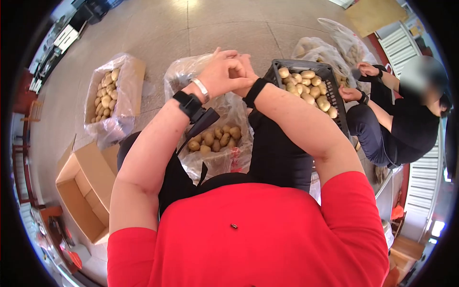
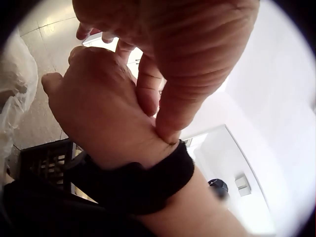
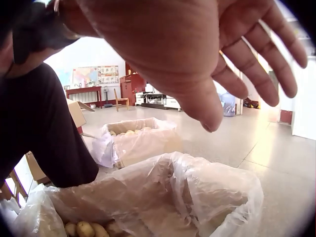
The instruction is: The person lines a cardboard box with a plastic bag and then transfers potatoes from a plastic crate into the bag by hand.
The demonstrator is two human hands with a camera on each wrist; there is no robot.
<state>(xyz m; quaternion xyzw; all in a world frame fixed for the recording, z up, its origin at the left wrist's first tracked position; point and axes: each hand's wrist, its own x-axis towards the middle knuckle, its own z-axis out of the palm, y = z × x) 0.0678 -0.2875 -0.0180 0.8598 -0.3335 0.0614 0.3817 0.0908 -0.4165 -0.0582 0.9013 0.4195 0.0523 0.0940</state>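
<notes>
My left hand [image 1: 217, 74], with a silver bracelet [image 1: 202, 90] and black strap [image 1: 191, 106], is at my right wrist. In the left wrist view its thumb and index finger pinch the skin right beside the black wristband [image 2: 163, 173]. My right hand [image 2: 98, 98] holds nothing, its fingers relaxed; in the right wrist view its palm [image 3: 163, 54] fills the top. Both hands are above a plastic-lined box [image 3: 212, 197] between my legs, where several brown potatoes [image 1: 215, 138] lie at the near end.
A black crate [image 1: 299, 64] of potatoes stands at right, beside a seated person [image 1: 411, 115] in black. Plastic bags [image 1: 320, 50] lie behind it. To the left are another lined potato box [image 1: 131, 86] and an open cardboard box [image 1: 86, 186].
</notes>
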